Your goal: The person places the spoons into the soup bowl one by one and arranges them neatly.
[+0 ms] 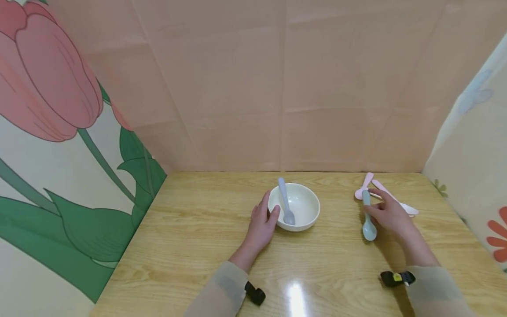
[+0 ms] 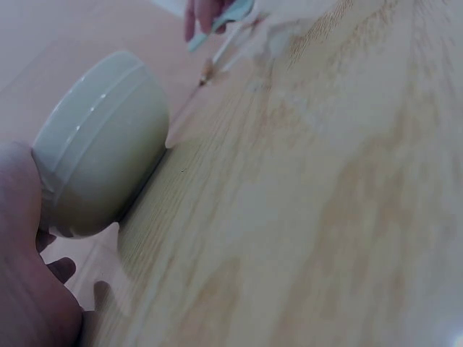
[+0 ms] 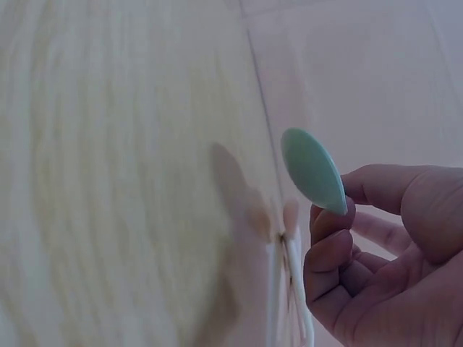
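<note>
Mint-green, an oval-ended spoon (image 1: 369, 229) is pinched by the right hand (image 1: 390, 215); the left hand (image 1: 261, 222) grips a glossy, round white bowl (image 1: 306, 206).

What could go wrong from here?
1. The mint spoon is pinched by its handle in the right hand, so it might twist or slip.
2. The right hand is right beside the crossed pink utensils; it could brush and scatter them.
3. The lavender spoon's handle pokes past the rim of the white bowl, so a bump or a tilt from the left hand may shift it.
</note>
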`<state>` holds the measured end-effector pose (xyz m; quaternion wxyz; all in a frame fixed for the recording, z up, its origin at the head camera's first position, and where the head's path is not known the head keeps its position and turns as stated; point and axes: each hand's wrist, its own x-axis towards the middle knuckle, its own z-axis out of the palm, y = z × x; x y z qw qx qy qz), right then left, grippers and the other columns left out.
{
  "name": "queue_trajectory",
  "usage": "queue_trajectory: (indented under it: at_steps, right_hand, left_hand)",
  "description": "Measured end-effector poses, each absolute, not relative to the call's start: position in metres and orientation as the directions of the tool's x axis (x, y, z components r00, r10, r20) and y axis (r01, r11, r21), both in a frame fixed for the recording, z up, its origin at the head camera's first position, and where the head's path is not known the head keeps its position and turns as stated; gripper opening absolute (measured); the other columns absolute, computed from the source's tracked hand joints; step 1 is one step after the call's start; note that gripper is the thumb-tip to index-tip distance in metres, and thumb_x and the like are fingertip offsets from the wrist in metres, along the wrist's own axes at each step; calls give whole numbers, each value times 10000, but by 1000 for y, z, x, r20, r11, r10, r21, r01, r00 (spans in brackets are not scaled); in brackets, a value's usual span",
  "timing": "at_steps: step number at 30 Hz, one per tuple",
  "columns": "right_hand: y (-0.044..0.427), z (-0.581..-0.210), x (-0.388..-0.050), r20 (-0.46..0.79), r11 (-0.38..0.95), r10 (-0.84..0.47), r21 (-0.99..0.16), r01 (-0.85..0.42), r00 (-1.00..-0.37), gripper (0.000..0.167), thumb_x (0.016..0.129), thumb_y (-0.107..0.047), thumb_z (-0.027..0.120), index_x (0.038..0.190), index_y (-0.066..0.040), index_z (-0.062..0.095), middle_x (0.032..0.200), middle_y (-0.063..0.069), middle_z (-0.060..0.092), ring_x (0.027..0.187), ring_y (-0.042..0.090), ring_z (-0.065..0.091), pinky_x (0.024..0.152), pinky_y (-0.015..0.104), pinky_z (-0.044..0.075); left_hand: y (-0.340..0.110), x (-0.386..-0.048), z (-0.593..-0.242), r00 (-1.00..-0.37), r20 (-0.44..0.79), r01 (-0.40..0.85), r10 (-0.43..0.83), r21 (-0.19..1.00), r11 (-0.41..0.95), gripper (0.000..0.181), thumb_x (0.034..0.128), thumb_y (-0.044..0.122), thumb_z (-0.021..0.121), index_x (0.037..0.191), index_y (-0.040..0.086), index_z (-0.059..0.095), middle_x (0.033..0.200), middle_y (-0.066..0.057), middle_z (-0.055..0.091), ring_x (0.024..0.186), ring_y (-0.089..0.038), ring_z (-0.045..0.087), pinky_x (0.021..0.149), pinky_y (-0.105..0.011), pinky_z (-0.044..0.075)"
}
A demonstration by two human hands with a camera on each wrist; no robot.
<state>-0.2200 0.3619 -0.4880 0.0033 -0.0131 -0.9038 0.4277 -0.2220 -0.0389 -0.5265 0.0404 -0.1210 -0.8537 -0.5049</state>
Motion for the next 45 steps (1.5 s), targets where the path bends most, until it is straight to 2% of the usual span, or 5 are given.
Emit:
queue_trajectory:
  at_steps: [7,13,16,28,45]
  right_hand:
    - [353,-480,-223,42,603,11,-797,-26,-999,664,1127,-154,654,1681,22,333,934,135,698,699,116,605,605,256,529]
    - [343,-471,-227,83,572,12,-818,-61,-997,706,1131,-178,662,1705,12,299,1061,208,721,767,103,649,670,243,589]
    - [339,-468,-228,103,558,12,-826,-79,-995,707,1129,-171,661,1707,10,296,1099,213,722,783,97,668,686,244,606]
    - [322,-459,-232,193,499,7,-851,-164,-981,698,1127,-153,666,1724,-58,318,1017,116,739,782,99,680,704,229,601]
    - [283,-442,-239,214,396,-31,-894,-208,-976,687,1118,-78,657,1723,-73,331,1099,266,708,798,130,689,716,260,616]
  left_hand:
    - [-39,-222,-526,-966,192,251,171,845,473,715,1180,510,445,1774,165,246,1771,-65,373,1629,-342,317,1342,-593,170]
    - [-39,-222,-526,-970,167,232,177,850,473,722,1178,546,422,1783,210,215,1785,-47,342,1642,-306,297,1357,-564,98]
    - [-39,-222,-527,-971,164,229,175,850,474,725,1176,559,415,1784,220,213,1786,-41,341,1642,-308,296,1354,-574,113]
    - [-39,-221,-526,-974,158,217,162,859,464,714,1171,565,428,1783,261,222,1781,-21,352,1644,-330,283,1340,-597,167]
    - [-40,-221,-524,-972,161,224,171,857,464,714,1174,551,429,1782,238,224,1781,-23,352,1641,-316,292,1339,-593,180]
